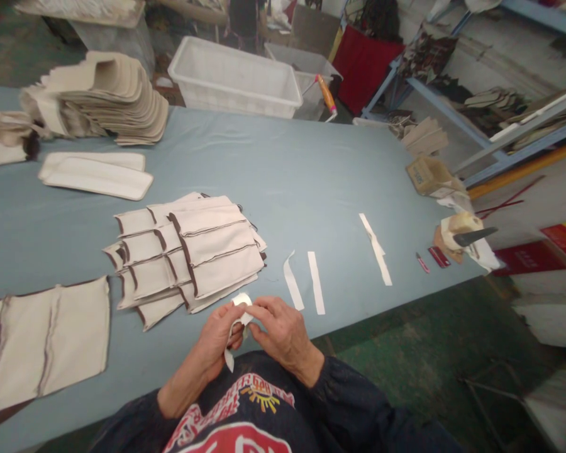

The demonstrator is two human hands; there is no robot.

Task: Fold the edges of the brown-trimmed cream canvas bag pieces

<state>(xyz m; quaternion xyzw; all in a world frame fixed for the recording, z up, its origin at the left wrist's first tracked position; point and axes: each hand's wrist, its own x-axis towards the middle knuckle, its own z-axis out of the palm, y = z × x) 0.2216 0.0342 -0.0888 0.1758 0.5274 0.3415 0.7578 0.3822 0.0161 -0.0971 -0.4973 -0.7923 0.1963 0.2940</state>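
Observation:
At the table's front edge, my left hand [218, 336] is closed on a small white strip [242, 301], whose loose end hangs below the fingers. Beside it, my right hand [283, 333] pinches the same strip from the right. Just beyond my hands lies a pile of cream fabric pieces [221, 242] with dark brown edging. Two flat white strips, a curved one [292, 283] and a straight one [316, 283], rest to the right of the pile. Farther right, more white strips [377, 250] lie crossed over each other.
Cream panels [75, 340] lie at the left, with stacked beige pieces [117, 94] behind. A white bin [236, 78] stands past the far edge. At the right are a cardboard box [429, 176], a small red item [438, 257], a cutter [422, 262] and a roll with a dark spike [474, 236].

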